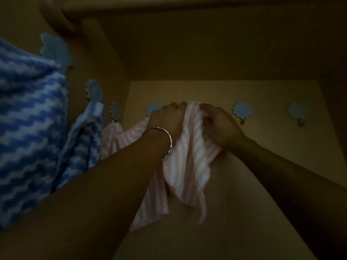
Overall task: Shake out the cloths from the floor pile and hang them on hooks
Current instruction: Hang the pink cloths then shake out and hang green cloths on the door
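fig. head view, dim light. left fingers (175, 106) curl over the top edge of the pink striped cloth (189, 152). right fingers (205, 111) bunch the same edge just beside them, so both sets are clenched on the fabric. i judge the two grips sit close together to gather a short stretch of hem, taut enough to slip over a hook. the left hand (165, 121), bracelet (166, 141) at its wrist, covers part of one blue flower-shaped hook (153, 108); whether the hem has caught its prong i cannot tell. the right hand (222, 128) sits between that hook and the next free hook (242, 112). a further free hook (297, 112) lies well apart to the right. the cloth is held up against the wall (206, 91), its lower corners hanging loose below both wrists. at far left a blue striped cloth (32, 113) hangs beneath an upper hook (54, 46), already dealt with, i judge. the floor pile is out of view.
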Demonstrator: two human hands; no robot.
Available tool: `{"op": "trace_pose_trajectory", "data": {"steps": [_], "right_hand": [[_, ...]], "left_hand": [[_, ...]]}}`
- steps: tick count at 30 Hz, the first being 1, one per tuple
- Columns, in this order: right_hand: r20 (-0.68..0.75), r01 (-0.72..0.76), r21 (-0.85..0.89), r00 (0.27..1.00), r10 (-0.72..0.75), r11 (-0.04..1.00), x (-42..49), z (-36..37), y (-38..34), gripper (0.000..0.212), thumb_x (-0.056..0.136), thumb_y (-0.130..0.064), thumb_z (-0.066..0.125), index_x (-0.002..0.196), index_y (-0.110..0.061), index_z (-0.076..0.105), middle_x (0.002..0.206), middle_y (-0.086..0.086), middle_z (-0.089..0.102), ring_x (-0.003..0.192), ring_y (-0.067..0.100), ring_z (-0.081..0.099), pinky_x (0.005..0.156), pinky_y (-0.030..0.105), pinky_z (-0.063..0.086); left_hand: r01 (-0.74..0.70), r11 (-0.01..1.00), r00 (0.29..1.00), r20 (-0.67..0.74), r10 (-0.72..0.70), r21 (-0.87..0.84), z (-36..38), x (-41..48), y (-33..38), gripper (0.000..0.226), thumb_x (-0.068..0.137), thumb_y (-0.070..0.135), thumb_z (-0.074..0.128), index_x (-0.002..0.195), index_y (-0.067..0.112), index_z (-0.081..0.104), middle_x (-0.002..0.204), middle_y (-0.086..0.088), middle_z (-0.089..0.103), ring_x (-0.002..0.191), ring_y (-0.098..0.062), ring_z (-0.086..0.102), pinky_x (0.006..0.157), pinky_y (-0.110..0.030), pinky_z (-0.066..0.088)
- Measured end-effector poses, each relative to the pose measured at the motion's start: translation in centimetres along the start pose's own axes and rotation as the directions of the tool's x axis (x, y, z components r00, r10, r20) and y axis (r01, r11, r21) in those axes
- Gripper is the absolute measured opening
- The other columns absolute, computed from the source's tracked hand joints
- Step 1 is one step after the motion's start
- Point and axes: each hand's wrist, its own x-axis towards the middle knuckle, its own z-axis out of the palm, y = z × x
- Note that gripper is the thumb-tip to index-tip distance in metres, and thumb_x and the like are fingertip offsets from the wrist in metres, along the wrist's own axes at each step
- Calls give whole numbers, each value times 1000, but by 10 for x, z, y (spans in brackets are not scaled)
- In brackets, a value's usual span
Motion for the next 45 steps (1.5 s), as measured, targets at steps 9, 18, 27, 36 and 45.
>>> {"op": "trace_pose_trajectory", "data": {"steps": [9,18,27,36,45], "right_hand": [[111,-34,53,993,28,998,-17,11,2,50,94,-30,48,143,-31,40,115,7,50,94,19,53,75,24,37],[161,-26,56,987,17,998,-55,17,-7,74,75,-57,24,136,-22,48,97,7,51,92,22,44,78,27,33],[317,-290,323,930,186,901,-165,12,-45,41,88,-31,31,113,-15,60,108,6,60,97,16,54,75,18,36],[439,-454,439,861,256,776,-229,-10,-88,36,99,-12,38,133,-15,50,121,-5,58,108,7,51,86,15,38],[640,-649,403,704,308,645,-319,-40,-112,50,96,-7,41,145,-18,39,136,7,55,118,17,55,95,20,42]], "left_hand": [[40,999,999,32,-39,-30,18,-15,25,43,91,20,48,128,2,35,119,-13,54,104,-31,60,76,-39,46],[7,998,960,280,10,-59,5,-64,38,79,88,30,49,149,10,3,132,-14,41,118,-30,44,95,-43,35],[-13,937,918,366,149,-348,7,-138,47,70,85,33,44,146,6,21,135,-13,42,121,-30,46,99,-40,39],[383,674,828,558,52,-632,-27,-239,79,62,90,25,45,145,8,24,142,-13,41,129,-25,44,106,-33,37],[507,590,739,669,78,-629,-67,-327,105,63,88,5,47,146,11,25,131,-5,54,117,-20,54,87,-17,41]]}}
